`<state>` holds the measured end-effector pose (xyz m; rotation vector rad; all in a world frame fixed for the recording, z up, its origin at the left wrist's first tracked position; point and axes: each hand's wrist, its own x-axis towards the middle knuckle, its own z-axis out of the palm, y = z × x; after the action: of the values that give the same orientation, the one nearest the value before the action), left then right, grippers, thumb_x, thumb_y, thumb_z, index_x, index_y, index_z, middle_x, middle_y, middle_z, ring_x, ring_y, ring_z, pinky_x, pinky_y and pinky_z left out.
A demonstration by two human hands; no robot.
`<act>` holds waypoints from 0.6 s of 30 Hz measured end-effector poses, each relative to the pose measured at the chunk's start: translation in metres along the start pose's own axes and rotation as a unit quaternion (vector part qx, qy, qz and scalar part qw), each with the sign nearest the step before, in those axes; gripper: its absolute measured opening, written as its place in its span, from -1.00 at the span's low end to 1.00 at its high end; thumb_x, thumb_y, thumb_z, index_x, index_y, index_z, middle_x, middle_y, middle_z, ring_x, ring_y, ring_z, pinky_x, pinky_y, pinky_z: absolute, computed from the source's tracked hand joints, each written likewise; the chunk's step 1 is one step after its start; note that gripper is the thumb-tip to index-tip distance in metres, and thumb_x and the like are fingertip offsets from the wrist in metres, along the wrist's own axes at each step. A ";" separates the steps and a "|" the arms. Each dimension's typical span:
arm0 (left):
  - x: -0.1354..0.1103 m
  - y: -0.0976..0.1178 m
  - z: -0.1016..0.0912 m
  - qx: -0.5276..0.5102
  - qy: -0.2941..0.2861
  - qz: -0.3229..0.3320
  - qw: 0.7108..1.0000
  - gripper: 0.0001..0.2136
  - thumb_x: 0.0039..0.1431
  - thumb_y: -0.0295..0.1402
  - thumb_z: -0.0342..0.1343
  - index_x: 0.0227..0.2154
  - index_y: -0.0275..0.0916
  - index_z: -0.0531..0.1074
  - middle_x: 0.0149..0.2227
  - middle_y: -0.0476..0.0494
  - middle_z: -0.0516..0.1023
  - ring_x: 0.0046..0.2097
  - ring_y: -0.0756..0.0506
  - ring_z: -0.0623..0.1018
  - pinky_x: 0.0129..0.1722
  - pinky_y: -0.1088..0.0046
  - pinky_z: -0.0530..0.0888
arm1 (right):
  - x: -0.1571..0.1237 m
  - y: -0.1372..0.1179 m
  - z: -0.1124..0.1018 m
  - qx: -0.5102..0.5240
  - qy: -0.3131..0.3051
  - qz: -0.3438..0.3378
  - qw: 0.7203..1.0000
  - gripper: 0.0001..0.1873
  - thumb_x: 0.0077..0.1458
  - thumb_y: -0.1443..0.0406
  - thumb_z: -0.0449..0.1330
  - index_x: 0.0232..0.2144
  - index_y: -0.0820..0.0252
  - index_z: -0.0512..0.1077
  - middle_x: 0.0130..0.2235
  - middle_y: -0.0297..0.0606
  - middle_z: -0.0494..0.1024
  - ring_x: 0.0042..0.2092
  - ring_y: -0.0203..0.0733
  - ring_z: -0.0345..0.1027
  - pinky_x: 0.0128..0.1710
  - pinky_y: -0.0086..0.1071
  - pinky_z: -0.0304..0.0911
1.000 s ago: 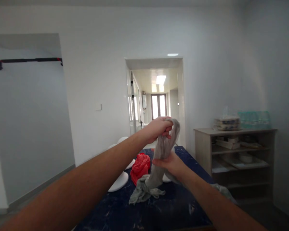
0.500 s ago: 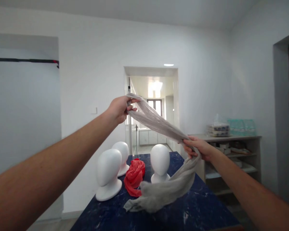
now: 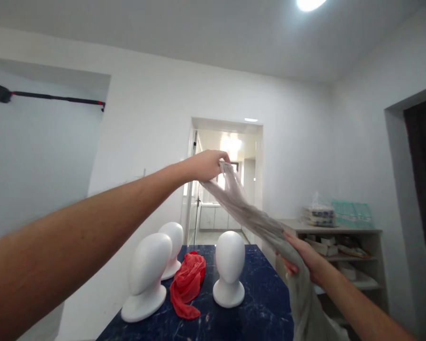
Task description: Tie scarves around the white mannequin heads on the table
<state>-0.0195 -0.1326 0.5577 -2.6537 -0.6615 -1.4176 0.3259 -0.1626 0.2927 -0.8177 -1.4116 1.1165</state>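
A thin grey scarf (image 3: 250, 215) stretches slantwise between my hands above the table. My left hand (image 3: 209, 165) is closed on its upper end, raised in front of the doorway. Lower and to the right, my right hand (image 3: 303, 255) grips the scarf further along, and the loose part hangs below it past the table's right side. Beneath the scarf stands a white mannequin head (image 3: 230, 265) on the dark blue marbled table (image 3: 259, 303). A crumpled red scarf (image 3: 189, 284) lies to the left of that head.
Two more white foam heads, a near one (image 3: 149, 270) and one behind it (image 3: 173, 246), stand at the table's left. A shelf unit (image 3: 362, 229) with packages is on the right. Beyond the table is a doorway (image 3: 227, 125). A black pole (image 3: 60, 97) is fixed high on the left.
My left hand has moved right and turned over with the scarf's end. My right hand is lower and further right. The scarf's loose part has swung from over the table to the right.
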 end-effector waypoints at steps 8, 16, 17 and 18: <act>0.011 0.025 -0.019 0.433 -0.155 0.128 0.879 -0.68 0.00 -0.60 0.27 -0.23 -0.06 0.60 -0.36 -0.01 0.58 -0.28 -0.13 0.53 -0.22 0.40 0.36 | -0.012 0.105 -0.025 0.104 0.011 0.103 0.989 -0.56 0.22 -0.09 0.27 -0.24 0.17 0.61 -0.36 -0.24 0.72 -0.36 -0.14 0.59 -0.28 -0.31 0.49; -0.003 0.034 -0.015 0.536 -0.138 0.068 0.830 -0.79 0.28 -0.35 0.09 -0.11 -0.11 0.58 -0.29 -0.10 0.62 -0.32 -0.10 0.54 -0.30 0.38 0.36 | -0.003 0.099 -0.038 0.028 -0.033 0.059 0.997 -0.57 0.30 -0.11 0.20 -0.34 0.11 0.43 -0.68 -0.64 0.21 -0.70 -0.42 0.02 -0.39 -0.23 0.54; -0.003 0.032 -0.014 0.534 -0.140 0.063 0.832 -0.80 0.27 -0.35 0.09 -0.14 -0.11 0.58 -0.30 -0.10 0.61 -0.31 -0.11 0.54 -0.29 0.38 0.37 | 0.000 0.093 -0.037 0.014 -0.049 0.063 0.997 -0.58 0.29 -0.10 0.21 -0.31 0.10 0.42 -0.68 -0.69 0.15 -0.70 -0.45 -0.11 -0.42 -0.25 0.53; -0.001 0.031 -0.014 0.526 -0.137 0.057 0.837 -0.80 0.26 -0.35 0.09 -0.14 -0.11 0.59 -0.30 -0.09 0.60 -0.29 -0.11 0.55 -0.26 0.37 0.38 | 0.002 0.087 -0.035 -0.004 -0.066 0.071 0.995 -0.58 0.29 -0.11 0.21 -0.31 0.09 0.41 -0.68 -0.71 0.12 -0.70 -0.47 -0.21 -0.47 -0.29 0.51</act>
<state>-0.0189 -0.1644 0.5694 -1.9071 -0.9200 -0.3739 0.3512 -0.1269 0.2093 -0.8730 -1.4864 1.2946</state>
